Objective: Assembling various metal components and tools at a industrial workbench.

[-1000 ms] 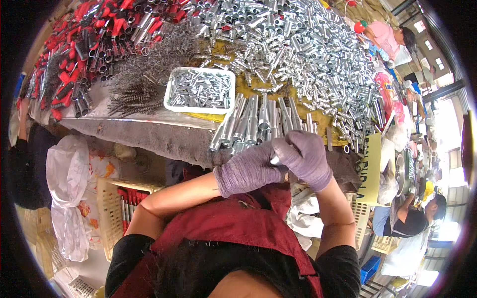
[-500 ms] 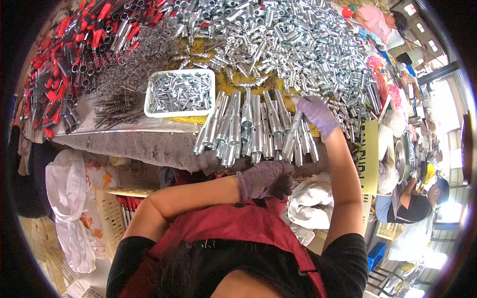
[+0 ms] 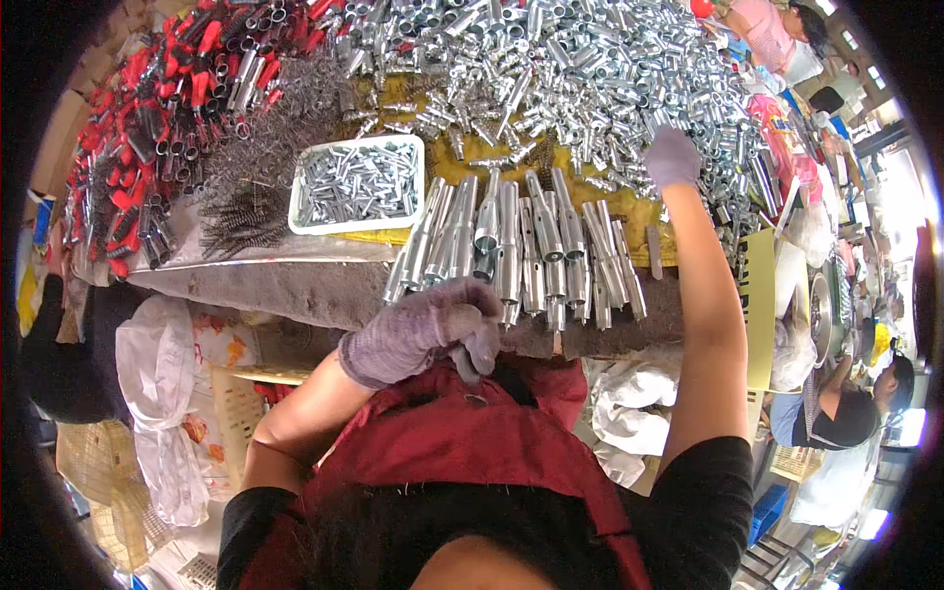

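Observation:
Over the table's front edge hovers my left hand (image 3: 428,329), in a grey-purple glove, its fingers curled inward. What they hold, if anything, is hidden. Just behind it lies a row of silver metal tubes (image 3: 509,236), stacked side by side with their ends toward me. My right hand (image 3: 673,157), gloved alike, is stretched out to the right edge of a large heap of short silver metal fittings (image 3: 590,88). Its back faces me and its fingers are hidden, so its grip does not show.
A white tray (image 3: 421,197) of small metal pins stands left of the tubes. Dark springs (image 3: 241,218) and red-and-black handles (image 3: 128,197) lie further left. A yellow sign (image 3: 762,315) hangs at the table's right side. Two other people are off to the right.
My right hand has left the tubes and moved away and right to the heap of fittings. My left hand has moved left and up, nearer the tubes' front ends.

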`<act>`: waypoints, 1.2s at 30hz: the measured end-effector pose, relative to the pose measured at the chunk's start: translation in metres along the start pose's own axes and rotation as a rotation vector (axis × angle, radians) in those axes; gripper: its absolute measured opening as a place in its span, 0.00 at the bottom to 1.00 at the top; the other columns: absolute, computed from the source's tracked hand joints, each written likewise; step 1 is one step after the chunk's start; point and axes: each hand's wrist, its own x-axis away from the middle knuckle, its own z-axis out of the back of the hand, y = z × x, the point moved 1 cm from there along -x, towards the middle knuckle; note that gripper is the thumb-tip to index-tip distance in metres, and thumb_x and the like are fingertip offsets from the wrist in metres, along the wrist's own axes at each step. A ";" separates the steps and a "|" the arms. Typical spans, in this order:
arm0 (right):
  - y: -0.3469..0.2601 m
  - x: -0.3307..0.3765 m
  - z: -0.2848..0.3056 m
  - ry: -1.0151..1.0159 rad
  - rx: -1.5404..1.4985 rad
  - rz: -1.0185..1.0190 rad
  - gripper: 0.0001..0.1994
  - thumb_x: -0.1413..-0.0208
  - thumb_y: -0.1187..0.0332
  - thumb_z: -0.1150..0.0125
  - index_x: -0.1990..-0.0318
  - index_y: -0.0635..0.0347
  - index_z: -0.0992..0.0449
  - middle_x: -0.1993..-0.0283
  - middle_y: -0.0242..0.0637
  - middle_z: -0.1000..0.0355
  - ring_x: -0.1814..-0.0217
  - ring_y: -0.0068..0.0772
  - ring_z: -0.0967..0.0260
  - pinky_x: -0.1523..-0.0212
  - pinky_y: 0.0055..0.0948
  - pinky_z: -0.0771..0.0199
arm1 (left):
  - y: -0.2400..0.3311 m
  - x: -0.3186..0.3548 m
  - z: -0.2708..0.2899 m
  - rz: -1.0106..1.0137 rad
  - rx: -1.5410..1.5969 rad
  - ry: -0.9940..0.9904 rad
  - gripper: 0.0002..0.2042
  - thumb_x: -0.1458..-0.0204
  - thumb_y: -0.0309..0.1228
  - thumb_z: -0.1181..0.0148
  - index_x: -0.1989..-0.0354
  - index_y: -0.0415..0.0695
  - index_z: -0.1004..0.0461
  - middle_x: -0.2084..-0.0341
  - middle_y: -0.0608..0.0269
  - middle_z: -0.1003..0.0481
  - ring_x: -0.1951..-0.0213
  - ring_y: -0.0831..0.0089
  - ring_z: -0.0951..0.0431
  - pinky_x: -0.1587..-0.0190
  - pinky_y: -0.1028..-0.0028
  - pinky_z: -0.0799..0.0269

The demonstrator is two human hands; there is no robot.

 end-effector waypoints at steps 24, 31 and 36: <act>-0.074 0.293 0.030 -0.705 -2.014 0.430 0.24 0.46 0.53 0.46 0.52 0.67 0.30 0.50 0.37 0.32 0.49 0.27 0.37 0.49 0.28 0.37 | 0.003 -0.024 -0.032 -1.075 -1.241 -0.274 0.29 0.55 0.26 0.40 0.43 0.47 0.44 0.55 0.48 0.30 0.58 0.50 0.26 0.56 0.60 0.30; -0.069 0.288 0.047 -0.698 -2.246 0.438 0.19 0.42 0.59 0.53 0.51 0.67 0.32 0.52 0.38 0.32 0.52 0.30 0.35 0.51 0.27 0.36 | 0.026 -0.034 -0.043 -1.026 -1.294 -0.293 0.20 0.54 0.26 0.43 0.49 0.44 0.34 0.53 0.53 0.30 0.56 0.51 0.27 0.54 0.60 0.30; -0.046 0.266 0.001 0.183 -2.137 -0.144 0.11 0.43 0.58 0.51 0.63 0.55 0.32 0.75 0.24 0.38 0.76 0.16 0.42 0.77 0.17 0.42 | 0.072 -0.091 -0.042 -1.005 -1.752 -0.260 0.24 0.50 0.36 0.47 0.44 0.46 0.38 0.50 0.51 0.32 0.56 0.60 0.26 0.54 0.67 0.29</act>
